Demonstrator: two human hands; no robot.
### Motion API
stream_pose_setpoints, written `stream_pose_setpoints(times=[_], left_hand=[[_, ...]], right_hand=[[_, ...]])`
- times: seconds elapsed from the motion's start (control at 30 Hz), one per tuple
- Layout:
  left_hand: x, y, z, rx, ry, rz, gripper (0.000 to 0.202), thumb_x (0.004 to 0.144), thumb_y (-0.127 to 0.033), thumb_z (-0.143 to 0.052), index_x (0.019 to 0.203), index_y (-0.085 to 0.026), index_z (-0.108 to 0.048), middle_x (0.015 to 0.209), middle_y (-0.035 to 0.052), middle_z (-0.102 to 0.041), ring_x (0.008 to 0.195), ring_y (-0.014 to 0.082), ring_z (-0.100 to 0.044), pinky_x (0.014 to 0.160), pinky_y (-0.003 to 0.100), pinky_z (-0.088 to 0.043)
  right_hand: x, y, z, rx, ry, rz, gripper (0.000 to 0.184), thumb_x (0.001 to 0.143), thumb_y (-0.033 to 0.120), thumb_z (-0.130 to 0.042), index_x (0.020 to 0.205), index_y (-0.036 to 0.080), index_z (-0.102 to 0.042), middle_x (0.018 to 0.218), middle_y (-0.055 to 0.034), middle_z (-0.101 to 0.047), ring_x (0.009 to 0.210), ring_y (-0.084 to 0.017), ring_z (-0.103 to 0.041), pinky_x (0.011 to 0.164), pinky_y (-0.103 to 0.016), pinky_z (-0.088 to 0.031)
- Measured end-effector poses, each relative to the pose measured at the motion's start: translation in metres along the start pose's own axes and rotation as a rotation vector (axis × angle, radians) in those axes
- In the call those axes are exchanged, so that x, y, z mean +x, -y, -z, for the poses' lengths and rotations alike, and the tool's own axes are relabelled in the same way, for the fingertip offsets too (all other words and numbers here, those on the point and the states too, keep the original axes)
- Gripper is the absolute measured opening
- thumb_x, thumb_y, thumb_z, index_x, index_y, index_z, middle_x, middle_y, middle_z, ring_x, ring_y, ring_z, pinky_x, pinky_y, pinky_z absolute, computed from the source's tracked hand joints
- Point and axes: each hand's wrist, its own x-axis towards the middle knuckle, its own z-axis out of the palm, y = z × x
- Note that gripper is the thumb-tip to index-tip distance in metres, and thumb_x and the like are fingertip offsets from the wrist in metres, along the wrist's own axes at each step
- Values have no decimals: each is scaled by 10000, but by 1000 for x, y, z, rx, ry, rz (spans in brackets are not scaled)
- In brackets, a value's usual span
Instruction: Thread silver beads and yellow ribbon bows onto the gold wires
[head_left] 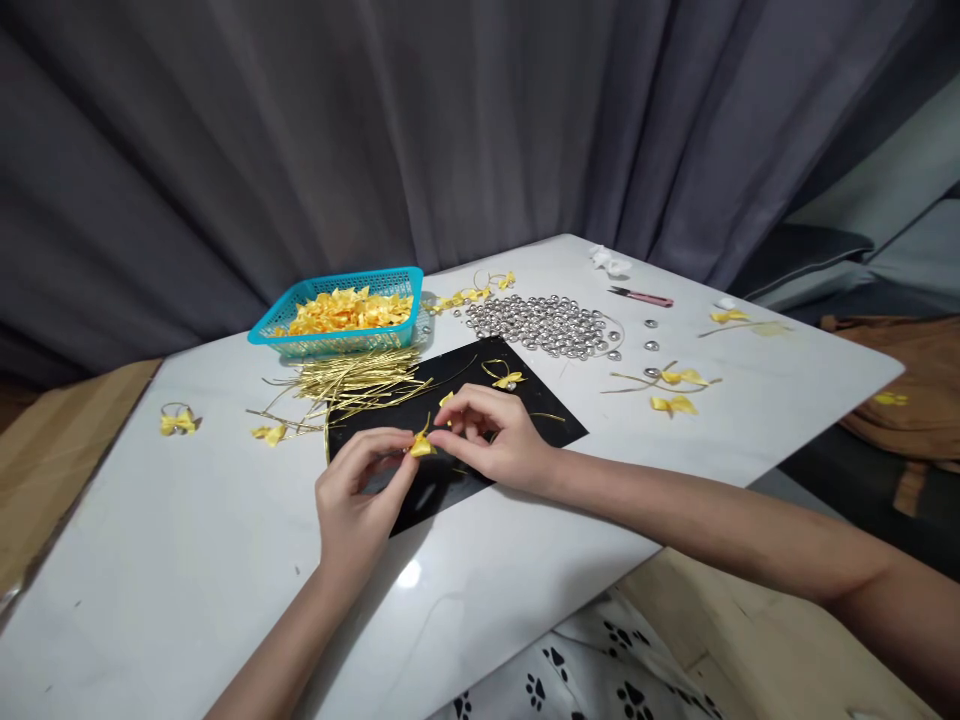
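Note:
My left hand (364,480) pinches a small yellow ribbon bow (422,446) between thumb and fingertips, above a black mat (427,500). A short gold twist tie (427,424) sticks up from the bow. My right hand (495,435) comes in from the right with curled fingers, its thumb tip at the bow's edge. What its fingertips hold, if anything, is too small to make out. Another yellow piece (447,399) shows partly behind the right fingers. Farther back on the mat lies a finished-looking bow (510,380) with a looped gold tie and a silver bead.
A blue basket (259,335) of yellow bows stands at the back left, behind a pile of gold ties (352,380). Silver teardrop beads (536,325) lie heaped at the back. Thread snips (641,297) and loose bows (673,404) lie right; another bow (178,421) lies left.

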Motion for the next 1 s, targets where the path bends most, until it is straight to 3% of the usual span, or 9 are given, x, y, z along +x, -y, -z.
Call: stream_pose_setpoints(times=[0.17,0.3,0.43,0.6,0.9,1.0], left_hand=[[1,-4,2,108,-22,-122,98,753,-100,-628,810,-178,-643,834,45,-609,772,129,-605,633,217,-537],[2,-4,3,195,-6,-215,84,758,-112,-626,797,-180,-656,813,45,-632,741,133,-618,645,238,-536],[2,-4,3,250,-3,-285,83,764,-109,-617,789,-181,-652,801,45,-649,729,136,-631,660,249,-529],[4,-4,3,269,5,-331,95,753,-91,-619,766,-180,-648,780,43,-659,715,132,-639,680,244,-523],[5,-4,4,276,36,-331,86,760,-113,-594,726,-184,-630,747,40,-652,687,135,-635,640,242,-516],[4,-3,5,274,45,-331,86,758,-97,-596,741,-181,-605,765,36,-636,710,133,-626,655,242,-505]], right_hand=[[1,1,5,-113,25,209,108,830,235,-600,832,128,-581,707,-3,-489,503,-40,-354,480,-200,-333],[3,-1,8,-161,91,277,144,842,267,-586,867,126,-583,786,-36,-522,532,-49,-368,470,-193,-341],[6,-3,8,-122,190,189,153,827,261,-598,785,114,-605,745,-30,-535,517,-41,-373,475,-187,-344],[9,-3,7,-42,214,39,148,805,221,-596,725,100,-622,660,-13,-518,506,-40,-402,465,-175,-337],[7,-4,5,-33,220,-41,93,797,176,-548,745,108,-585,694,-12,-531,498,-34,-405,448,-165,-320],[6,-4,7,-15,194,13,90,793,202,-572,783,115,-551,746,-16,-544,486,-27,-394,448,-172,-330]])
